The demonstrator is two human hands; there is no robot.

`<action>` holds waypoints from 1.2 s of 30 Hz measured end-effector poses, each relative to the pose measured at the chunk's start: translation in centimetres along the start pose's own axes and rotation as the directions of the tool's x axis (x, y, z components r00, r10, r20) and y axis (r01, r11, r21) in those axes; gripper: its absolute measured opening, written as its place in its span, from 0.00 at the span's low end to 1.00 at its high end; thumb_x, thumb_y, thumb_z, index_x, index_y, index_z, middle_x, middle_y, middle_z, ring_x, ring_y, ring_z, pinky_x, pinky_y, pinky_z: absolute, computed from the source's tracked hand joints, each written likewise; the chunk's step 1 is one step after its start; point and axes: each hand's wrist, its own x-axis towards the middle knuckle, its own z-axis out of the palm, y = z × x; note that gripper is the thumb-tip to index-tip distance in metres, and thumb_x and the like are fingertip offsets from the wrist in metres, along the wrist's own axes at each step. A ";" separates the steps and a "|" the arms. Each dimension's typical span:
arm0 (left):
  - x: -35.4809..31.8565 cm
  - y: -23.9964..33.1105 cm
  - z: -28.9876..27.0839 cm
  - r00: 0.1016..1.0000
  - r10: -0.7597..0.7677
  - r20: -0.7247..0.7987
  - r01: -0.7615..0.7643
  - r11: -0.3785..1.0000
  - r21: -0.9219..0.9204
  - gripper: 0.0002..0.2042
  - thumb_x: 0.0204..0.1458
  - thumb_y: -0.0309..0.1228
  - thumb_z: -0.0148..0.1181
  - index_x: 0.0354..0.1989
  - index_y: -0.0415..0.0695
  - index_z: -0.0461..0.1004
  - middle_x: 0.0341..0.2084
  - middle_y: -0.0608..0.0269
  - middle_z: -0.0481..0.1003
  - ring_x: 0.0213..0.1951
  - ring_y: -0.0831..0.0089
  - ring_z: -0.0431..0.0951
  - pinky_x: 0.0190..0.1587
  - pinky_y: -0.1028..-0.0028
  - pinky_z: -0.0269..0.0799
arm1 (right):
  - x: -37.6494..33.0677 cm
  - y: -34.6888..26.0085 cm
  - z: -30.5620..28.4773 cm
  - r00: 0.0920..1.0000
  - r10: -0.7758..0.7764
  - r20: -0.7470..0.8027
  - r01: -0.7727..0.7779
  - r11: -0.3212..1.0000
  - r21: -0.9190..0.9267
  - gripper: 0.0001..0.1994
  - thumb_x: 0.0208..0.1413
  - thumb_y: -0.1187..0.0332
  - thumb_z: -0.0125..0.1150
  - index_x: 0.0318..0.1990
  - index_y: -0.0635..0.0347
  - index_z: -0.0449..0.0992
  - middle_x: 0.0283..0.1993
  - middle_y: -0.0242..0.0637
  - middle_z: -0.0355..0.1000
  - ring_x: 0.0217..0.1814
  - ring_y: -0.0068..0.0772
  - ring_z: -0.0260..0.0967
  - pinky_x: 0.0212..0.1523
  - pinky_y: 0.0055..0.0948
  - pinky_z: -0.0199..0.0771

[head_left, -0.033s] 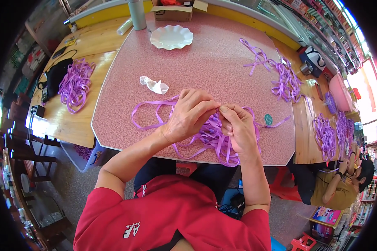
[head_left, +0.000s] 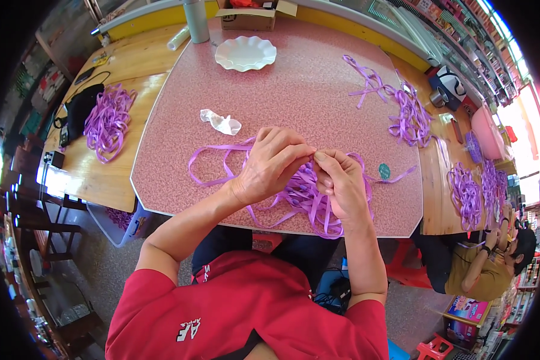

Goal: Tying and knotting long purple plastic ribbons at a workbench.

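Observation:
My left hand (head_left: 273, 159) and my right hand (head_left: 341, 180) meet above the near part of the pink speckled table (head_left: 174, 150). Both are closed in a pinch, fingertips against fingertips, and whatever sits between them is too small or hidden to make out. Just below them lies a loose heap of purple ribbon (head_left: 309, 198), partly covered by my hands. One loop spreads out to the left past my left wrist, and a loose end runs right beside a round green piece (head_left: 384, 171). A crumpled white scrap (head_left: 221, 122) rests beyond my left hand.
A scalloped white plate (head_left: 246, 54), a grey-green bottle (head_left: 197, 23) and a cardboard box (head_left: 249, 21) stand at the far side. More purple ribbon lies in a left bundle (head_left: 110, 123) and a right bundle (head_left: 411, 117). A co-worker (head_left: 483, 267) sits at the right.

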 end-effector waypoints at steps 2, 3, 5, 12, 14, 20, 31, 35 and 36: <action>0.1 -0.1 -0.1 1.000 0.025 0.011 -0.025 0.999 0.025 0.16 0.45 0.23 0.68 0.44 0.46 0.76 0.37 0.62 0.75 0.41 0.60 0.75 0.44 0.63 0.66 | 0.1 -0.1 0.0 1.000 0.007 0.024 -0.008 0.999 0.035 0.05 0.63 0.68 0.59 0.38 0.60 0.77 0.29 0.25 0.69 0.21 0.08 0.55 0.17 0.12 0.52; 0.1 -0.1 -0.1 0.998 0.062 -0.008 -0.061 0.996 0.062 0.17 0.44 0.23 0.69 0.45 0.47 0.76 0.37 0.63 0.75 0.41 0.61 0.75 0.44 0.63 0.66 | 0.1 -0.1 0.0 1.000 0.007 0.024 -0.008 0.999 0.035 0.05 0.63 0.68 0.59 0.38 0.60 0.77 0.29 0.25 0.69 0.21 0.08 0.55 0.17 0.12 0.52; 0.1 -0.1 -0.2 0.995 0.100 -0.026 -0.097 0.990 0.100 0.18 0.43 0.24 0.69 0.45 0.48 0.76 0.37 0.64 0.75 0.41 0.61 0.75 0.44 0.63 0.66 | 0.1 -0.2 0.0 0.999 0.023 0.042 -0.025 0.998 0.049 0.05 0.63 0.68 0.59 0.38 0.59 0.77 0.28 0.25 0.68 0.21 0.08 0.54 0.17 0.12 0.52; -0.5 -0.4 -0.1 0.991 0.118 -0.057 -0.110 0.985 0.131 0.17 0.42 0.24 0.70 0.41 0.49 0.74 0.38 0.65 0.74 0.42 0.62 0.75 0.45 0.62 0.66 | 0.2 -0.1 0.2 0.999 0.051 0.017 -0.052 0.997 0.048 0.05 0.63 0.69 0.59 0.37 0.58 0.77 0.27 0.24 0.68 0.21 0.08 0.53 0.17 0.12 0.51; -0.4 -0.3 0.0 0.993 0.107 -0.055 -0.099 0.987 0.126 0.16 0.42 0.24 0.70 0.40 0.49 0.73 0.38 0.64 0.74 0.42 0.61 0.75 0.45 0.62 0.66 | 0.3 -0.1 0.2 0.998 0.062 0.006 -0.062 0.996 0.071 0.05 0.63 0.69 0.59 0.36 0.58 0.77 0.27 0.24 0.68 0.21 0.08 0.53 0.17 0.13 0.51; 0.0 -0.4 -0.4 0.992 0.124 0.004 -0.123 0.987 0.100 0.17 0.43 0.24 0.70 0.42 0.48 0.72 0.38 0.64 0.74 0.43 0.60 0.74 0.45 0.61 0.66 | 0.3 -0.5 0.1 0.997 0.068 -0.026 -0.069 0.998 -0.009 0.06 0.62 0.69 0.60 0.34 0.59 0.77 0.25 0.23 0.67 0.18 0.08 0.52 0.16 0.13 0.49; 0.3 -0.5 -0.1 0.989 0.141 0.046 -0.147 0.976 0.158 0.14 0.43 0.27 0.68 0.37 0.48 0.71 0.36 0.65 0.72 0.42 0.65 0.73 0.47 0.61 0.65 | 1.0 0.2 -0.4 0.995 0.099 -0.004 -0.099 0.995 0.008 0.08 0.61 0.66 0.62 0.30 0.57 0.76 0.21 0.20 0.64 0.16 0.07 0.48 0.15 0.14 0.43; 0.2 -0.4 -0.4 0.992 0.122 0.028 -0.125 0.977 0.174 0.13 0.43 0.26 0.68 0.37 0.48 0.71 0.35 0.66 0.72 0.41 0.65 0.74 0.47 0.62 0.64 | 1.1 0.2 -0.5 0.994 0.105 -0.001 -0.105 0.994 -0.009 0.09 0.62 0.65 0.62 0.30 0.56 0.76 0.21 0.19 0.63 0.16 0.07 0.47 0.15 0.14 0.43; 0.1 -0.4 -0.4 0.993 0.115 0.030 -0.118 0.979 0.165 0.14 0.43 0.26 0.68 0.38 0.48 0.72 0.35 0.66 0.72 0.40 0.65 0.74 0.47 0.62 0.64 | 1.0 0.2 -0.4 0.994 0.105 0.000 -0.105 0.994 -0.009 0.09 0.62 0.65 0.62 0.30 0.56 0.76 0.21 0.19 0.63 0.16 0.07 0.47 0.15 0.14 0.43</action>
